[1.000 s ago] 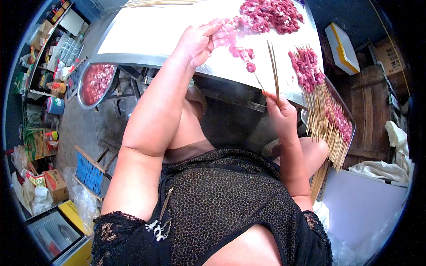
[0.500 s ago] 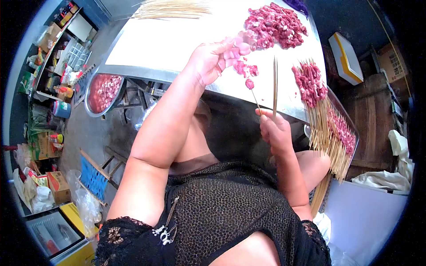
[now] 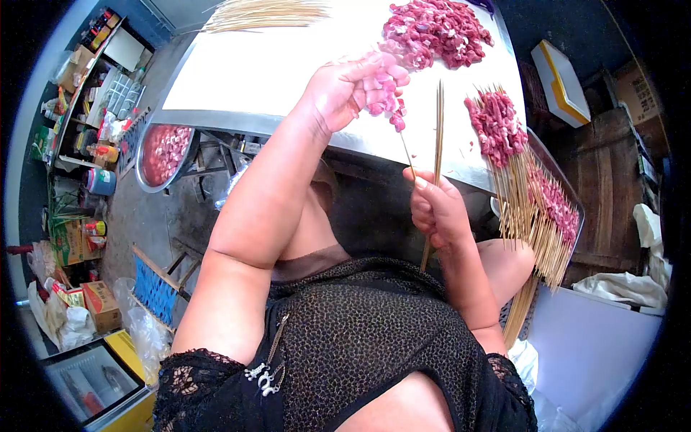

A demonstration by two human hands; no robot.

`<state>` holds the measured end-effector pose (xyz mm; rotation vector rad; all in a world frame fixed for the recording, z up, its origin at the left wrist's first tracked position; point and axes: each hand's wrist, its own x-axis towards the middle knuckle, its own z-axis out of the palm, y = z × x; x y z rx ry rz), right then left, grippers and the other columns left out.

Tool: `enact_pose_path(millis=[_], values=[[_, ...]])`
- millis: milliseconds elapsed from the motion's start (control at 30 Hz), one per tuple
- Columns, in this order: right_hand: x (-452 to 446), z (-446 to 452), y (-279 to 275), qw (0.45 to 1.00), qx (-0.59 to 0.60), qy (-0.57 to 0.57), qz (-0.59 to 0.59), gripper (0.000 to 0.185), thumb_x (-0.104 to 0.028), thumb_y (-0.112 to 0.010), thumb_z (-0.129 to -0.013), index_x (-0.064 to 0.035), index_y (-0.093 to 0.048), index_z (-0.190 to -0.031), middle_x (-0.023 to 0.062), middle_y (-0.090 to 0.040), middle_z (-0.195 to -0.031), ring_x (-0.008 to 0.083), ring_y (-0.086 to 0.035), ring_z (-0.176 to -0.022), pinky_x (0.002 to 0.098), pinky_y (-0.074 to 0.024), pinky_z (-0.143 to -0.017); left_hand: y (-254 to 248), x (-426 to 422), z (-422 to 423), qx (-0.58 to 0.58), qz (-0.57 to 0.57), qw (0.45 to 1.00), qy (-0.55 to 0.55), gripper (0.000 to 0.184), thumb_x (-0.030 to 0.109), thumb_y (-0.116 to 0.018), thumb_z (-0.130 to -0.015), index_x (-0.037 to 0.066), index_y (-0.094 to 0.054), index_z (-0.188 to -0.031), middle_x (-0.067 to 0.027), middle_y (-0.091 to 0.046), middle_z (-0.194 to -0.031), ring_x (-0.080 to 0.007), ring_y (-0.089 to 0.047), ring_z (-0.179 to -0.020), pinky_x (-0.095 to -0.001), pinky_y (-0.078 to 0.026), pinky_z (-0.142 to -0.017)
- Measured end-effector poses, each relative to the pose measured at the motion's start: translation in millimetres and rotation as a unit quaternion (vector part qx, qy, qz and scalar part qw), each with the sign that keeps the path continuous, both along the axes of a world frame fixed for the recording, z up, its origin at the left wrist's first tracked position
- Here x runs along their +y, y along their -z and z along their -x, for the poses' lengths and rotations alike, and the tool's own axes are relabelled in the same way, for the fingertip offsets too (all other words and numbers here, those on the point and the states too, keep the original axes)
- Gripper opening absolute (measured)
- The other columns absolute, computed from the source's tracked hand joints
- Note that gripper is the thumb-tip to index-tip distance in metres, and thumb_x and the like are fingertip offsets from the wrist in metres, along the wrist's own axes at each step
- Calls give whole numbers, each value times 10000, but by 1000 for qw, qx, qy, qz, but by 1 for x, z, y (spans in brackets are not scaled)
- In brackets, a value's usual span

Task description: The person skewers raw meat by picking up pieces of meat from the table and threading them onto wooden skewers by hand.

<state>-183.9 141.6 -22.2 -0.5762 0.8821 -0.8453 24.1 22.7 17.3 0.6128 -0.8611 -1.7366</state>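
Note:
Over the white table [image 3: 237,72], my left hand [image 3: 353,90] has its fingers curled round meat pieces [image 3: 385,93] at the upper part of a skewer. My right hand [image 3: 439,209] grips the lower end of that skewer [image 3: 409,153], plus several bare skewers [image 3: 439,129] pointing up. A heap of raw meat cubes [image 3: 439,32] lies on the table beyond my left hand. To the right of my right hand, loaded meat skewers [image 3: 497,126] rest at the table's edge with their sticks toward me.
More filled skewers [image 3: 554,201] lie in a tray at the right. Loose bare sticks [image 3: 266,14] are at the table's far left. A metal basin of meat [image 3: 165,155] stands below the left edge. A blue-webbed stool [image 3: 155,291] and a white-yellow box [image 3: 561,83] flank the table.
Since a second ago, the meat on the held skewer has gathered closer to my left hand. Both hands have shifted lower in view, and the right one has moved slightly left.

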Motion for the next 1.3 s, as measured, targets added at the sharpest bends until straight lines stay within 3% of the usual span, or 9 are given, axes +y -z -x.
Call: enact_pose_path(millis=[167, 300, 400, 567, 767, 867, 1100, 1167, 1300], values=[[-2, 6, 6, 999, -27, 1, -23, 246, -150, -507, -891, -21, -534, -1099, -71, -345, -558, 21, -268, -407, 172, -200, -354, 1, -4, 11, -22, -19, 1000, -3, 274, 129, -459, -920, -71, -507, -1100, -205, -611, -1005, -285, -621, -935, -364, -514, -831], [-8, 11, 14, 993, 89, 41, 72, 266, -154, -533, -885, -19, -552, -1113, -69, -381, -569, 15, -279, -414, 172, -203, -359, 8, -8, 19, -7, -12, 1000, -23, 309, 172, -412, -940, -46, -470, -1151, -215, -596, -1042, -295, -602, -972, -382, -507, -839], [-7, 14, 19, 987, 121, 54, 94, 261, -155, -559, -878, -29, -587, -1105, -59, -445, -596, 9, -316, -433, 162, -226, -377, 6, -9, 27, 112, -35, 992, -38, 322, 208, -364, -952, -24, -439, -1162, -225, -577, -1075, -312, -579, -998, -423, -488, -871], [-1, 21, 24, 979, 161, 79, 94, 223, -136, -598, -859, -41, -636, -1058, -39, -521, -641, 4, -371, -462, 152, -265, -406, 9, -8, 45, 78, -12, 989, -127, 266, 178, -319, -946, -16, -450, -1073, -222, -582, -1027, -338, -574, -968, -467, -466, -901], [6, 33, 24, 964, 182, 111, 160, 217, -120, -586, -864, -33, -633, -1057, -36, -535, -666, 10, -391, -482, 156, -281, -430, 15, -11, 61, 115, 20, 990, -74, 240, 149, -305, -922, 5, -496, -949, -149, -595, -900, -328, -583, -936, -459, -478, -881], [8, 42, 14, 974, 139, 80, 159, 236, -127, -545, -885, -23, -601, -1089, -36, -517, -651, 14, -379, -474, 160, -278, -416, 11, -11, 64, 93, -5, 995, -25, 234, 158, -311, -911, 27, -505, -901, -115, -589, -857, -327, -587, -912, -462, -486, -856], [13, 56, 1, 998, -56, 21, 14, 260, -136, -498, -895, -31, -531, -1131, -25, -459, -596, 25, -311, -403, 165, -233, -334, 3, -9, 81, 115, 29, 993, 14, 252, 167, -335, -896, 37, -541, -830, -100, -590, -845, -312, -590, -876, -491, -460, -884], [13, 57, 1, 994, -108, 8, -3, 260, -130, -495, -894, -35, -525, -1134, -23, -452, -591, 26, -301, -393, 163, -224, -323, 4, -11, 86, 192, 39, 980, 37, 258, 163, -332, -891, 29, -541, -822, -111, -581, -834, -298, -579, -863, -506, -434, -916], [14, 58, -1, 984, -176, 3, -34, 264, -121, -487, -895, -40, -514, -1145, -27, -427, -585, 27, -290, -389, 161, -223, -317, -1, -13, 91, 210, 41, 975, 64, 250, 157, -318, -885, 32, -525, -822, -120, -573, -824, -285, -563, -852, -518, -418, -931]])
